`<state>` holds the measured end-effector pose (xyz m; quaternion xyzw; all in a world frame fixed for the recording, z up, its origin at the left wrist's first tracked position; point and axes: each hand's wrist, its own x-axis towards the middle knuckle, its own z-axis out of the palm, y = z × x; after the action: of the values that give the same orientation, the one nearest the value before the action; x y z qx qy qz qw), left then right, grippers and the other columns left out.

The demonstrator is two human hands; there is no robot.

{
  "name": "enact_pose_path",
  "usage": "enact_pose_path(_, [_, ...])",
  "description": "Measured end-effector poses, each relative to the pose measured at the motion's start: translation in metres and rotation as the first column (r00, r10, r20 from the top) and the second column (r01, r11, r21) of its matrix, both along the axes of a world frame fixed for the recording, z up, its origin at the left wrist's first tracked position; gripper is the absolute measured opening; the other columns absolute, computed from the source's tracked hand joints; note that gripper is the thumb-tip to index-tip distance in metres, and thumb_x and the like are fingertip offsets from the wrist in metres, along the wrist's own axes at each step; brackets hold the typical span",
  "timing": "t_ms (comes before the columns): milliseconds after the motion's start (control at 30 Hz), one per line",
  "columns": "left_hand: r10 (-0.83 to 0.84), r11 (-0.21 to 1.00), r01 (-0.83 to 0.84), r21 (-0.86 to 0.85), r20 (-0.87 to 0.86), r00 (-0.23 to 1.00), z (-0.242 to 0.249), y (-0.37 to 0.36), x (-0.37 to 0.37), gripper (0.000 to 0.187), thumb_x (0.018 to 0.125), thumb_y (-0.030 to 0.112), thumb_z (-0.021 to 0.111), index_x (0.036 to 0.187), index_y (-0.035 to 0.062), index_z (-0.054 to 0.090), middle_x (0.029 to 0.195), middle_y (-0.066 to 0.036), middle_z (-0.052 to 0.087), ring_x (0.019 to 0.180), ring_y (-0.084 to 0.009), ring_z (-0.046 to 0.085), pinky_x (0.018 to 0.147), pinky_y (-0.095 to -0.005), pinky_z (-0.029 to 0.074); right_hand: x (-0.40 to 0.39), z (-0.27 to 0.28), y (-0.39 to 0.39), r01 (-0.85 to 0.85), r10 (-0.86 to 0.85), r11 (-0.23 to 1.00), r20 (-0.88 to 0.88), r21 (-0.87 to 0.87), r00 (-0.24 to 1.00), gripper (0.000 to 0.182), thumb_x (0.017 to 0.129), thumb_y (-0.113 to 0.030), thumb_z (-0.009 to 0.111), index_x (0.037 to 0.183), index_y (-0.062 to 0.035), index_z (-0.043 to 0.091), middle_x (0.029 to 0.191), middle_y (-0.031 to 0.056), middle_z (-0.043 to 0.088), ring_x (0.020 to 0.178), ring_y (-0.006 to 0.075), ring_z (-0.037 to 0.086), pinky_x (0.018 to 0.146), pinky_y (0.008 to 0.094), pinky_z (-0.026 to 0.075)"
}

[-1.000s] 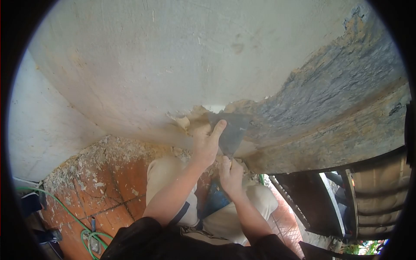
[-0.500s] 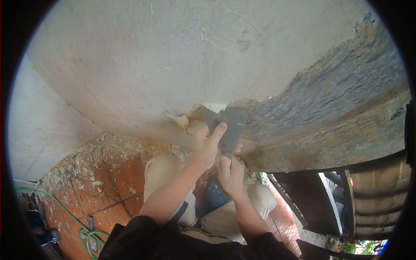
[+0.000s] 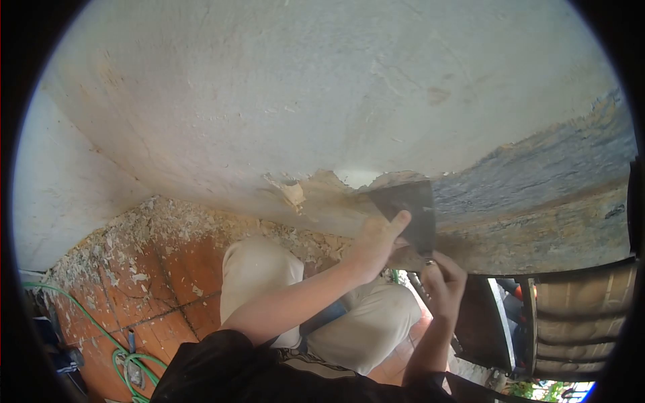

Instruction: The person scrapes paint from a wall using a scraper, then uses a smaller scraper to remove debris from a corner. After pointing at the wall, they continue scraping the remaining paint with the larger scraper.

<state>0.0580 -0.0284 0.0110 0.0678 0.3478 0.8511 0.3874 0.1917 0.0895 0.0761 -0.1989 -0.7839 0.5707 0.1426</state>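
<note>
A broad scraper (image 3: 414, 213) with a flat grey blade stands near the lower edge of the pale wall (image 3: 235, 87), its wide end up against the paint. My left hand (image 3: 376, 247) presses on the blade, thumb on the face towards me, with the other fingers mostly hidden. Around the handle, below the blade, my right hand (image 3: 445, 285) is closed. To the right of the scraper, bare grey-brown wall (image 3: 537, 171) shows under a ragged paint edge. A curled flap of loose paint (image 3: 293, 193) hangs left of it.
Paint flakes (image 3: 164, 232) litter the terracotta tile floor (image 3: 154, 295) along the wall's foot. A green hose (image 3: 80, 312) lies coiled at lower left. My bent knees (image 3: 262, 269) are under my arms. Slatted brown panels (image 3: 581, 316) stand at right.
Both hands and the scraper have moved right along the wall's lower edge, away from the curled flap. My grip on the scraper looks the same.
</note>
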Motion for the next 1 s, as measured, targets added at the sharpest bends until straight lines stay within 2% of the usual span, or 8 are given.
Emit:
enact_pose_path(233, [-0.278,0.91,0.182,0.372,0.225,0.934,0.014,0.013,0.007,0.034,0.1,0.029,0.051,0.106,-0.0043,0.054,0.104,-0.017,0.064,0.098,-0.0259,0.066,0.092,-0.0381,0.053,-0.009,0.083,0.023,-0.024,-0.036,0.96,0.207,0.28,0.978,0.029,0.084,-0.014,0.066,0.104,0.0078,0.068,0.061,-0.0018,0.052,0.049,0.0056,0.043,0.044,0.0224,0.032])
enact_pose_path(333, [-0.216,0.903,0.045,0.427,0.36,0.908,0.023,-0.018,0.027,0.032,0.101,0.026,0.05,0.11,-0.0039,0.055,0.104,-0.015,0.064,0.098,-0.0233,0.066,0.089,-0.0354,0.052,-0.08,0.106,-0.068,-0.305,0.232,0.743,0.198,0.596,0.952,0.029,0.077,-0.008,0.071,0.104,0.0036,0.071,0.066,0.0057,0.063,0.054,0.0108,0.054,0.052,0.0244,0.042])
enact_pose_path(367, [-0.05,0.997,0.063,0.04,-0.263,0.964,0.02,-0.033,0.031,0.03,0.102,0.024,0.049,0.113,-0.003,0.055,0.106,-0.014,0.065,0.099,-0.0213,0.065,0.087,-0.0341,0.052,-0.091,0.107,-0.081,-0.465,0.397,0.619,0.259,0.633,0.88,0.03,0.076,-0.006,0.072,0.105,0.0009,0.072,0.069,0.009,0.066,0.056,0.013,0.057,0.055,0.0248,0.045])
enact_pose_path(400, [-0.102,0.95,-0.188,-0.251,-0.814,0.571,0.018,-0.043,0.026,0.029,0.102,0.022,0.048,0.116,-0.0021,0.056,0.108,-0.014,0.066,0.1,-0.0194,0.065,0.085,-0.0328,0.052,-0.101,0.111,-0.081,-0.445,0.39,0.631,0.237,0.635,0.89,0.03,0.076,-0.006,0.072,0.105,0.0009,0.072,0.069,0.009,0.066,0.056,0.013,0.057,0.055,0.0248,0.045])
enact_pose_path(433, [-0.111,0.949,-0.189,-0.253,-0.827,0.551,0.016,-0.043,0.024,0.029,0.102,0.022,0.048,0.116,-0.0021,0.056,0.108,-0.014,0.066,0.1,-0.0194,0.065,0.085,-0.0328,0.052,-0.11,0.116,-0.079,-0.427,0.319,0.662,0.284,0.616,0.904,0.031,0.077,-0.008,0.073,0.108,-0.004,0.072,0.07,0.0103,0.067,0.056,0.0145,0.059,0.053,0.0272,0.046])
enact_pose_path(467, [-0.089,0.996,0.089,-0.022,-0.452,0.888,0.014,-0.039,0.03,0.028,0.102,0.021,0.049,0.119,-0.0003,0.055,0.104,-0.011,0.067,0.095,-0.0189,0.066,0.084,-0.0315,0.052,-0.113,0.119,-0.077,-0.412,0.245,0.693,0.345,0.592,0.906,0.033,0.078,-0.009,0.074,0.111,-0.0088,0.072,0.071,0.0115,0.067,0.056,0.0159,0.061,0.051,0.0295,0.047])
enact_pose_path(500, [-0.228,0.925,0.204,0.321,0.039,0.973,0.012,-0.036,0.035,0.028,0.102,0.02,0.049,0.122,0.0015,0.054,0.1,-0.009,0.068,0.091,-0.0184,0.067,0.083,-0.0302,0.052,-0.111,0.118,-0.076,-0.408,0.236,0.694,0.347,0.593,0.907,0.033,0.078,-0.009,0.074,0.111,-0.0088,0.072,0.071,0.0115,0.067,0.056,0.0159,0.061,0.051,0.0295,0.047])
enact_pose_path(1000, [-0.301,0.932,0.24,0.272,0.212,0.93,-0.006,-0.031,0.017,0.023,0.098,0.018,0.055,0.107,-0.0028,0.058,0.083,-0.015,0.068,0.076,-0.028,0.07,0.076,-0.0347,0.055,-0.035,0.154,-0.02,0.056,-0.263,0.726,0.201,0.686,0.944,0.029,0.072,-0.004,0.076,0.101,0.002,0.073,0.092,0.014,0.074,0.078,0.0154,0.069,0.075,0.0261,0.052])
